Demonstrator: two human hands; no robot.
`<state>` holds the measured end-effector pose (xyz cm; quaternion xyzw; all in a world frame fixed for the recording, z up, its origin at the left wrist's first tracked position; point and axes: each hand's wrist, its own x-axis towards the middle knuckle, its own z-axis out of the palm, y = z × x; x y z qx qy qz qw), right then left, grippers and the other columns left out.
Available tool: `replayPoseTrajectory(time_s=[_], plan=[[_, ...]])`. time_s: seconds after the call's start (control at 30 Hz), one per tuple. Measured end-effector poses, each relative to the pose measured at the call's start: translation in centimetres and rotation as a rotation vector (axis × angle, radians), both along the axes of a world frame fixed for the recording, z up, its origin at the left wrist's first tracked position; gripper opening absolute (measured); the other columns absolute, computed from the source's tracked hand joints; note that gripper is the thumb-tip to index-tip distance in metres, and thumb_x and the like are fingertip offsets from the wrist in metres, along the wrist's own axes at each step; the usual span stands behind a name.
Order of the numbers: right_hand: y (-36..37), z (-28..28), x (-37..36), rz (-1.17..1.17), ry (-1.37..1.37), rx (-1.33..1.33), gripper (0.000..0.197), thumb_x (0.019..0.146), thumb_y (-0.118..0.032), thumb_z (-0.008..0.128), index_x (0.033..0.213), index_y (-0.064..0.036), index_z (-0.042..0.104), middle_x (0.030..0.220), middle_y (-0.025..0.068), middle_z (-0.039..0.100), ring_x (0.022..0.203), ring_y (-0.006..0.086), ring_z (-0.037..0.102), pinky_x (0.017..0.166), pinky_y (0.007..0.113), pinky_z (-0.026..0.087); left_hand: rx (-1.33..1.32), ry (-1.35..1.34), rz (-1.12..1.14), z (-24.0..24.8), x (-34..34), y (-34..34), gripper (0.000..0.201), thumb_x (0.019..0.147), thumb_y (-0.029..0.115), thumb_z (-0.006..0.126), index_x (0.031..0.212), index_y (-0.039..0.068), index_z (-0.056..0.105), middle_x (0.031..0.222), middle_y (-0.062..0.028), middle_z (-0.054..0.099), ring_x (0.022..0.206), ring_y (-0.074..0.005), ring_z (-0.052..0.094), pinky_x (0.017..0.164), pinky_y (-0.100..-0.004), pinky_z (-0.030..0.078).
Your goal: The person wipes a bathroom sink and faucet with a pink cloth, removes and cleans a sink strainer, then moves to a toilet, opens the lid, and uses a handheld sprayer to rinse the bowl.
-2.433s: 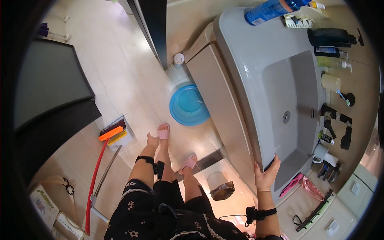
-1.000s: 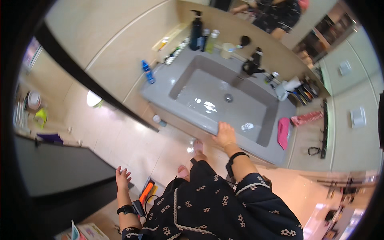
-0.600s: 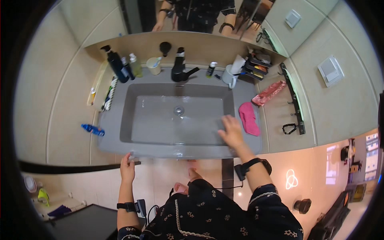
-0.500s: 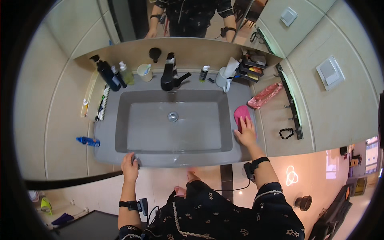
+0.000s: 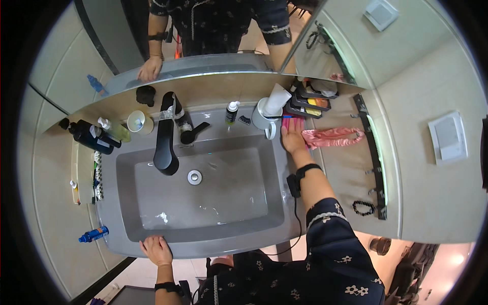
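A pink cloth or sponge pad (image 5: 291, 123) lies at the back right of the grey sink counter; I cannot tell which it is. My right hand (image 5: 293, 139) presses on it from above with fingers stretched out, hiding part of it. Just to its left stands a white mug (image 5: 263, 119) holding a white tube. A pink fabric headband (image 5: 333, 137) hangs on the wall to the right of that hand. My left hand (image 5: 157, 250) rests on the front rim of the sink (image 5: 208, 246), its fingers flat and holding nothing.
The basin (image 5: 203, 203) has a black faucet (image 5: 166, 147) over it. Along the back stand a small pump bottle (image 5: 232, 113), a cup (image 5: 140, 122), dark bottles (image 5: 91, 136) and stacked black trays (image 5: 307, 104). A blue bottle (image 5: 94, 234) is at the left.
My right hand has slid the pink pad back along the right counter, toward the mug and trays. My left hand stays on the front rim. The view has moved closer to the sink.
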<state>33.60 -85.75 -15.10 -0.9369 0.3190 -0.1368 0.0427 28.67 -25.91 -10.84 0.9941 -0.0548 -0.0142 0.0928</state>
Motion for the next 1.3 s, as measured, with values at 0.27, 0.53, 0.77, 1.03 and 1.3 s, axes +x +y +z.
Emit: replayPoseTrajectory(time_s=[0.27, 0.53, 0.77, 1.03, 1.3], plan=[[2.4, 2.1, -0.7, 0.268, 0.116, 0.187, 0.055, 0.087, -0.03, 0.046, 0.136, -0.0082, 0.033, 0.138, 0.0229, 0.031, 0.127, 0.0425, 0.027, 0.107, 0.048, 0.02, 0.061, 0.033, 0.027, 0.8, -0.1, 1.1, 0.02, 0.082, 0.02, 0.047, 0.078, 0.011, 0.064, 0.089, -0.0036, 0.059, 0.101, -0.0214, 0.049, 0.106, -0.0442, 0.017], [11.2, 5.7, -14.9, 0.236, 0.175, 0.22, 0.057, 0.087, -0.029, 0.049, 0.138, -0.0135, 0.03, 0.142, 0.0201, 0.025, 0.13, 0.0387, 0.025, 0.107, 0.045, 0.022, -0.337, 0.0, 0.191, -0.9, 2.4, -1.3, 0.02, 0.077, 0.011, 0.054, 0.095, 0.009, 0.06, 0.103, -0.0069, 0.058, 0.105, -0.0242, 0.05, 0.101, -0.0407, 0.026], [3.6, 3.6, -6.0, 0.074, 0.082, 0.217, 0.063, 0.087, -0.033, 0.048, 0.137, -0.0013, 0.027, 0.143, 0.0244, 0.019, 0.13, 0.0409, 0.023, 0.108, 0.045, 0.02, -0.911, 0.269, -0.528, 6.8, 8.0, -24.6, 0.031, 0.077, 0.004, 0.056, 0.108, 0.005, 0.055, 0.109, -0.0131, 0.054, 0.101, -0.0277, 0.054, 0.089, -0.0354, 0.042], [0.8, 4.0, 1.3, 0.082, 0.175, 0.271, 0.062, 0.087, -0.038, 0.046, 0.133, 0.0002, 0.03, 0.139, 0.0229, 0.027, 0.129, 0.0391, 0.023, 0.108, 0.046, 0.016, -1.221, 0.539, -0.234, 4.0, 9.7, -42.4, 0.054, 0.082, 0.018, 0.061, 0.127, -0.002, 0.039, 0.126, -0.0195, 0.042, 0.082, -0.0194, 0.059, 0.074, -0.0307, 0.049], [-1.1, 2.2, 1.9, 0.226, 0.06, 0.096, 0.054, 0.086, -0.032, 0.05, 0.129, -0.0029, 0.036, 0.13, 0.0236, 0.036, 0.121, 0.0417, 0.031, 0.104, 0.049, 0.023, -1.42, 0.761, -0.003, 2.2, 10.0, -43.2, 0.033, 0.092, 0.039, 0.045, 0.085, 0.008, 0.052, 0.066, 0.0023, 0.048, 0.055, -0.0083, 0.043, 0.05, -0.0246, 0.036]])
